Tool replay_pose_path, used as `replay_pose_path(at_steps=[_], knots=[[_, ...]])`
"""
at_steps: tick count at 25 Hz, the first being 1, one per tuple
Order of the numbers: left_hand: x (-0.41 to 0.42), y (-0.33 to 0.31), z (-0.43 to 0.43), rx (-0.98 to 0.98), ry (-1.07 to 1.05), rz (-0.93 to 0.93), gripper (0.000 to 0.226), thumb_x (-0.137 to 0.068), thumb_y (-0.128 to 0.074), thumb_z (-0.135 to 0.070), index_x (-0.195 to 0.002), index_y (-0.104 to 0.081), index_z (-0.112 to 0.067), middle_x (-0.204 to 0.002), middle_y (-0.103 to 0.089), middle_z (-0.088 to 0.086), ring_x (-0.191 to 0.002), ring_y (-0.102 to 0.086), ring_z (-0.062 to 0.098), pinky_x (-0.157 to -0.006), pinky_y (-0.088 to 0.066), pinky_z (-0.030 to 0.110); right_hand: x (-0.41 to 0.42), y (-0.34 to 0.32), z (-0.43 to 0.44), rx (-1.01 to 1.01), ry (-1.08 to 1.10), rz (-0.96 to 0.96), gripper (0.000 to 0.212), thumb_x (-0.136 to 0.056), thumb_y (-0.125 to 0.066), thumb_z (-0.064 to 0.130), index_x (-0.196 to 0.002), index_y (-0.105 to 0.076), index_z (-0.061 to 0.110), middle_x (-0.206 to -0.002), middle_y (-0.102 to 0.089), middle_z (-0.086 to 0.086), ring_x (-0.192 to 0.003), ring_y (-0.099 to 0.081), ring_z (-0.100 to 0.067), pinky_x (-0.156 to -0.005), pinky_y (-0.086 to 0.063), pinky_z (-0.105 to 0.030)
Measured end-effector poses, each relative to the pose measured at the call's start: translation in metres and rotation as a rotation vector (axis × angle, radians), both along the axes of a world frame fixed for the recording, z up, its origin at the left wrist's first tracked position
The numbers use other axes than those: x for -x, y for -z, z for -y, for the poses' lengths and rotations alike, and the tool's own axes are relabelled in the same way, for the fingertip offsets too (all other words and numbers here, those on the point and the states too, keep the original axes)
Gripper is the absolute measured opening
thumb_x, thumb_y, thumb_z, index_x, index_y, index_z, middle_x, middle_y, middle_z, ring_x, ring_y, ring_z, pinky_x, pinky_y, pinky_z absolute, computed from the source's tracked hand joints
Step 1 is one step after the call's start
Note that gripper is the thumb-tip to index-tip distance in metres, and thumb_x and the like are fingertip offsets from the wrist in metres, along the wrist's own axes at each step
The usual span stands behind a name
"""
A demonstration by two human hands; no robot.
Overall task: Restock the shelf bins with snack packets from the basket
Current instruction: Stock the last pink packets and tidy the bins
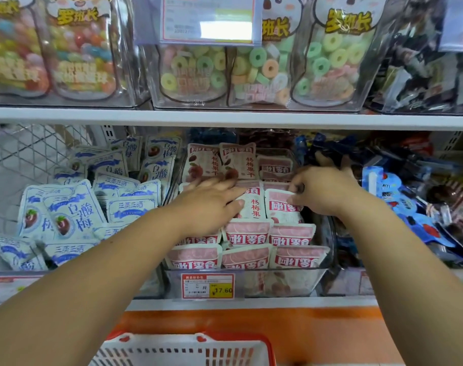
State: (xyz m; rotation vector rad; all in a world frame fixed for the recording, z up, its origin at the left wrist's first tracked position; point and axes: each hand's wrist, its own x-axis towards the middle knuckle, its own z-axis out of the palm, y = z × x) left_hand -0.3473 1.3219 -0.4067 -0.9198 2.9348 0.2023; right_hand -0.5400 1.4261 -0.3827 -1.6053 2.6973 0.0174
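Blue-and-white packets [74, 215] lie heaped at the shelf's left end. Next, the left hand [212, 204], fingers [225, 184] straight, presses flat on the pink packets [247, 233] in the middle bin [291, 282] at the front edge. The right hand [328, 191] pinches one by its top seam. Light, soft, crinkly pouches, I reckon, and that seam's the grip.

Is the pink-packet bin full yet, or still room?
Nearly full: pink packets stand in rows from the front of the clear bin to the back. Left hand presses them; right hand pinches one.
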Motion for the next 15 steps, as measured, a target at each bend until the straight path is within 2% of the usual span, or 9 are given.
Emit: replay_pose_path(at_steps=[3,5,7,9,11,15], knots=[[-0.004,0.0,0.0,-0.019,-0.023,0.035,0.052,-0.101,-0.016,-0.055,-0.152,-0.01,-0.044,-0.162,-0.001,-0.013,-0.15,0.002,0.014,-0.12,0.004,0.04,0.005,-0.002,0.001,0.001,0.015,0.026,0.015,-0.091,-0.06,0.044,-0.093,-0.071,0.034,-0.134,-0.055,0.011,-0.15,-0.003,-0.023,-0.113,0.013,-0.063],[-0.001,-0.006,-0.005,-0.039,-0.028,-0.044,0.053,-0.099,-0.018,-0.058,-0.151,-0.016,-0.044,-0.162,-0.004,-0.015,-0.149,0.0,0.013,-0.121,0.003,0.043,0.008,-0.007,0.005,0.083,0.015,0.01,0.023,-0.095,-0.051,0.049,-0.107,-0.069,0.04,-0.144,-0.046,0.011,-0.15,0.002,-0.024,-0.112,0.011,-0.064],[0.009,-0.01,-0.015,-0.079,0.017,-0.107,0.054,-0.098,-0.017,-0.06,-0.15,-0.016,-0.046,-0.161,-0.004,-0.017,-0.149,0.002,0.011,-0.121,0.004,0.045,0.009,-0.004,0.012,0.097,0.032,-0.108,0.035,-0.098,-0.041,0.053,-0.125,-0.061,0.041,-0.154,-0.032,0.008,-0.149,0.009,-0.028,-0.111,0.008,-0.067],[0.02,-0.006,-0.025,-0.09,0.088,-0.065,0.055,-0.098,-0.015,-0.061,-0.151,-0.012,-0.046,-0.161,0.001,-0.018,-0.148,0.006,0.009,-0.12,0.009,0.046,0.009,0.008,0.02,0.059,0.047,-0.206,0.04,-0.097,-0.042,0.054,-0.133,-0.055,0.04,-0.158,-0.025,0.006,-0.149,0.011,-0.032,-0.11,0.005,-0.07],[0.025,0.002,-0.028,-0.068,0.12,-0.004,0.057,-0.097,-0.013,-0.062,-0.151,-0.009,-0.046,-0.161,0.004,-0.017,-0.148,0.008,0.007,-0.119,0.01,0.048,0.009,0.019,0.026,0.089,0.061,-0.232,0.037,-0.094,-0.049,0.051,-0.127,-0.061,0.037,-0.154,-0.033,0.006,-0.149,0.003,-0.032,-0.11,0.001,-0.071],[0.023,0.007,-0.026,-0.039,0.115,0.021,0.056,-0.098,-0.012,-0.06,-0.151,-0.007,-0.046,-0.161,0.0,-0.016,-0.149,0.005,0.006,-0.12,0.008,0.048,0.017,0.03,0.027,0.263,0.09,-0.282,0.024,-0.092,-0.057,0.034,-0.11,-0.071,0.03,-0.14,-0.05,0.006,-0.149,-0.013,-0.029,-0.112,-0.006,-0.069]])
